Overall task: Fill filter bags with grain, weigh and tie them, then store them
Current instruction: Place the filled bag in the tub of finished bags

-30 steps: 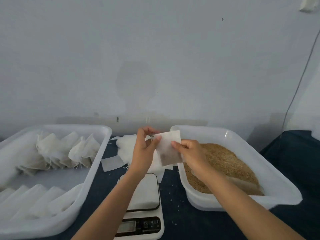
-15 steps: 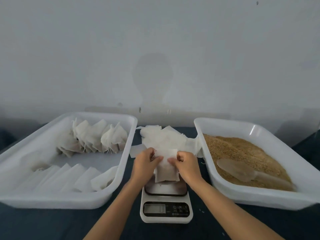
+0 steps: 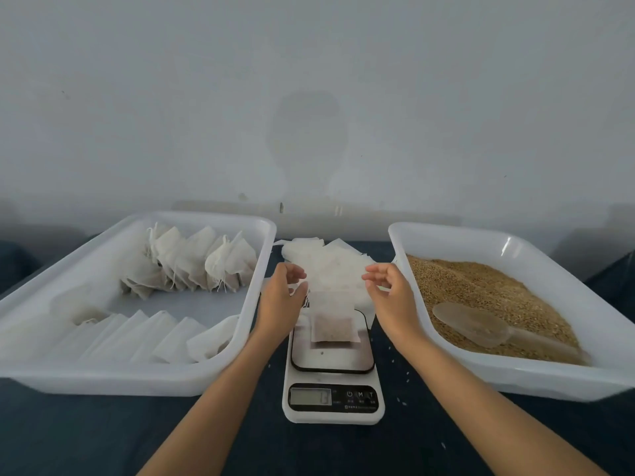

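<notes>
Covering table, dark cloth, pale wall behind

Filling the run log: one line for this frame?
step: weighing | filled filter bag on scale | left hand open | right hand open, both off bag | bag untied

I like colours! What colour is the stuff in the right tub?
The grain is golden brown, seen from the head camera.

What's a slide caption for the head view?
Filled filter bag rests on the scale; left hand and right hand hover open beside it.
</notes>
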`<state>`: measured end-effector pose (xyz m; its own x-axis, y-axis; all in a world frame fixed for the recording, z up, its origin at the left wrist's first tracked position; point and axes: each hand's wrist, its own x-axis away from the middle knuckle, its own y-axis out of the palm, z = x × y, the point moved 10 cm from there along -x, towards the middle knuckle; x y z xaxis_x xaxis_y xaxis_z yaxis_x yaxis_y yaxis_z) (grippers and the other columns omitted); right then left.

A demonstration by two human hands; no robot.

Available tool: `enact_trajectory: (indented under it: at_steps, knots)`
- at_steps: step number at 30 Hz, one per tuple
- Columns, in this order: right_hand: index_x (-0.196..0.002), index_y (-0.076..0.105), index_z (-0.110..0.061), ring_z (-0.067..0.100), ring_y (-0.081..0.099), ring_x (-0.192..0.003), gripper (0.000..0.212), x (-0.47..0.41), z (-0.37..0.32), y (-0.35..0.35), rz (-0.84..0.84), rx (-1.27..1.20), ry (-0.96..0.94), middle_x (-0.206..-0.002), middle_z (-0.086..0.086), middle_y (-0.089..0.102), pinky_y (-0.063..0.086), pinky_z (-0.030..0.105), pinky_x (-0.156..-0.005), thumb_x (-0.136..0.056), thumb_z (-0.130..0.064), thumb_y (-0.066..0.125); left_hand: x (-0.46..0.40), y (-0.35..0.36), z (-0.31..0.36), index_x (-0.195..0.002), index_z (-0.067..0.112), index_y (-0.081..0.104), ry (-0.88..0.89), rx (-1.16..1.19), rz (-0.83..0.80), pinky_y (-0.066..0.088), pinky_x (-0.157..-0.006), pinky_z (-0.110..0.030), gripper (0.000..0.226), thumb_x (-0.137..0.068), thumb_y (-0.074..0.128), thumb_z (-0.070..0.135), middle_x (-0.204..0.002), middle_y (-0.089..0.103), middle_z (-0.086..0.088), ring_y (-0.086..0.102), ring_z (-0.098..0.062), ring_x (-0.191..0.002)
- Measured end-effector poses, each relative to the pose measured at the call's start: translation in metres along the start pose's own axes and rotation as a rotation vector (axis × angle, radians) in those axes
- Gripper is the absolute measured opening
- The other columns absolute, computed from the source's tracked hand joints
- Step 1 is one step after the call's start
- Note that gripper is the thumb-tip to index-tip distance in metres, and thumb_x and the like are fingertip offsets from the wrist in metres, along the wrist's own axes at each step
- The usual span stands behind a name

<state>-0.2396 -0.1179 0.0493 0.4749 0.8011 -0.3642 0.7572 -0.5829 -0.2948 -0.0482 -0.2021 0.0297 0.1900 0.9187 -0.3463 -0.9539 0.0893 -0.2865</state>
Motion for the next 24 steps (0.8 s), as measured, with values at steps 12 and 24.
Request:
enact_trajectory:
  at_steps: [12, 24]
  knots:
    - [-0.106, 0.057, -0.006, 0.013, 0.057, -0.098, 0.022, 0.0, 0.007, 0.002, -0.012, 0.014, 0.017, -0.103, 0.005, 0.063, 0.04, 0.004, -0.075, -0.09, 0.006, 0.047, 0.001, -0.004, -0.003, -0.097, 0.015, 0.052, 0.014, -0.018, 0.049, 0.046, -0.083, -0.026, 0.016, -0.09, 0.053, 0.001, -0.097, 0.057, 0.008, 0.055, -0.013, -0.096]
    - [-0.1, 0.054, -0.019, 0.005, 0.057, -0.09, 0.019, -0.005, 0.026, 0.019, -0.051, 0.041, 0.084, -0.097, -0.003, 0.062, 0.042, 0.004, -0.065, -0.091, -0.003, 0.054, -0.001, 0.007, -0.012, -0.098, 0.016, 0.049, -0.031, -0.062, -0.015, 0.041, -0.065, -0.009, 0.015, -0.091, 0.056, 0.005, -0.104, 0.057, 0.001, 0.054, -0.016, -0.1]
